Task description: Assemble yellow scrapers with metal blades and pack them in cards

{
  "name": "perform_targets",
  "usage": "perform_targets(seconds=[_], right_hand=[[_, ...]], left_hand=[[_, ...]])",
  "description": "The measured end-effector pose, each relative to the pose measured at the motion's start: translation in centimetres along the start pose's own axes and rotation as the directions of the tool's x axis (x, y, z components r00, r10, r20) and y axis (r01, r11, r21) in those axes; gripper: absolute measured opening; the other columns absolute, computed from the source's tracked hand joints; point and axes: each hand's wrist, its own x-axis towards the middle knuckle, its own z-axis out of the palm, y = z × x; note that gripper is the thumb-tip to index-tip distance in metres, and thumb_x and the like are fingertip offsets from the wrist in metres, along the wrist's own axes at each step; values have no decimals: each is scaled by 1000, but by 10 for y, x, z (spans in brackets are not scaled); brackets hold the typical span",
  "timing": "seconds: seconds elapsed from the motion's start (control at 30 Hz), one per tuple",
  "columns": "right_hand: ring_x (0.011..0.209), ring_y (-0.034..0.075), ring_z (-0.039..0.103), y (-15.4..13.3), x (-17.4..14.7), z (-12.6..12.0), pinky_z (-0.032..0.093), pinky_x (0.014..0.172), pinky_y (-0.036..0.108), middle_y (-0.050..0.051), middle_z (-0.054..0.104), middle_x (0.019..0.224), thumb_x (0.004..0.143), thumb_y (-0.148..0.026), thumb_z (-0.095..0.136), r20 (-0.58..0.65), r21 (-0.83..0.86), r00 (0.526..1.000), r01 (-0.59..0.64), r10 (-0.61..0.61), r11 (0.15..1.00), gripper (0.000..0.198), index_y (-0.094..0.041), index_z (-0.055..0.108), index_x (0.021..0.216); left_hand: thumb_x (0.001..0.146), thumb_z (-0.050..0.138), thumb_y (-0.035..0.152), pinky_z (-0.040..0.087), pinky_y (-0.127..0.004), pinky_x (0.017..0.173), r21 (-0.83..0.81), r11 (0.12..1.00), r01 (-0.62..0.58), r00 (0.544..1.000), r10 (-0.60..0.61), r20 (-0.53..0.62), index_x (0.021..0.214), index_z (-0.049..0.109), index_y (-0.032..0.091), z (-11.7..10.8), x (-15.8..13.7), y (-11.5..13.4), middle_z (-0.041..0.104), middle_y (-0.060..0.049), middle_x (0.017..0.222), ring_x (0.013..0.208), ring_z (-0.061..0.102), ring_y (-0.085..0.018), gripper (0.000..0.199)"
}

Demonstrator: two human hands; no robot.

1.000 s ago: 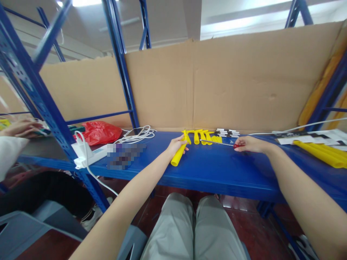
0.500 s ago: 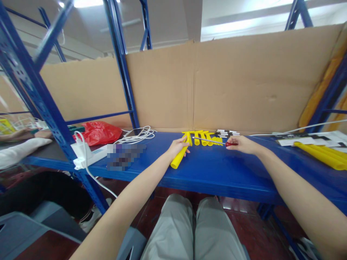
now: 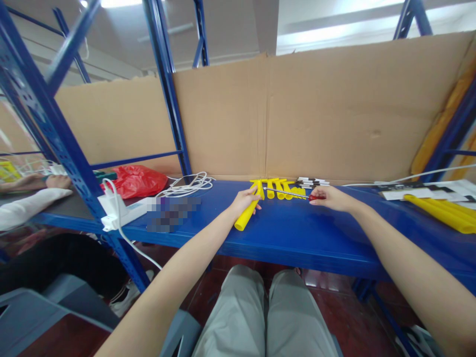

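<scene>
Yellow tube [image 3: 243, 218] in your left hand [image 3: 246, 201]: your fingers are wrapped around its upper part, and its open lower end slants toward you over the blue tabletop [image 3: 316, 235]. Your right hand [image 3: 329, 197] pinches the red handle of a screwdriver [image 3: 297, 195], the shaft pointing at the tube's upper end; you can't tell whether the tip touches it. Just behind the shaft, a row of yellow pieces [image 3: 280, 192] crowds the spot, with black-and-white pieces [image 3: 311, 182] to their right. The cardboard panel [image 3: 353, 109] walls off the back. Farther right lie more yellow tubes [image 3: 441, 213], beside flat white-and-black packs [image 3: 420, 190]. To your left are coiled white cable [image 3: 195, 184], a white power strip [image 3: 137, 210] and a red plastic bag [image 3: 139, 181]. Beyond the blue post [image 3: 69, 144], a co-worker's hand [image 3: 57, 181] rests over the neighbouring surface.
</scene>
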Motion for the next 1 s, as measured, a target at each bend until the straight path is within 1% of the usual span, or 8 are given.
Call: perform_targets(seconds=[0.4, 0.6, 0.8, 1.0], right_hand=[[72, 24, 62, 10, 4, 3, 49, 68, 37, 8, 68, 72, 61, -67, 65, -9, -16, 1000, 24, -24, 1000, 48, -21, 59, 72], [71, 23, 61, 10, 3, 3, 48, 66, 36, 7, 68, 72, 63, -66, 63, -13, -34, 999, 29, -30, 999, 47, -21, 58, 73], [70, 24, 61, 13, 4, 3, 48, 67, 36, 8, 68, 72, 63, -69, 62, -9, -44, 999, 41, -42, 998, 49, -21, 58, 74], [71, 24, 62, 15, 5, 4, 48, 67, 36, 8, 68, 73, 65, -69, 62, -10, -50, 999, 46, -46, 998, 49, -21, 58, 74]], left_hand=[[81, 59, 7, 40, -19, 36, 34, 999, -14, 1000, 14, -16, 144, 43, 13, 3, -1, 1, 69, -7, 91, 45, 57, -9, 65], [82, 58, 7, 40, -19, 36, 36, 999, -21, 1000, 21, 0, 145, 42, 12, 2, 0, -1, 67, -4, 80, 44, 58, -10, 65], [80, 62, 10, 41, -20, 36, 35, 999, -23, 1000, 23, 5, 146, 39, 11, 1, 3, -3, 68, -4, 77, 44, 58, -11, 70], [82, 59, 7, 40, -19, 37, 38, 999, -22, 1000, 21, 10, 146, 40, 12, 2, 2, -3, 64, -1, 65, 42, 57, -11, 67]])
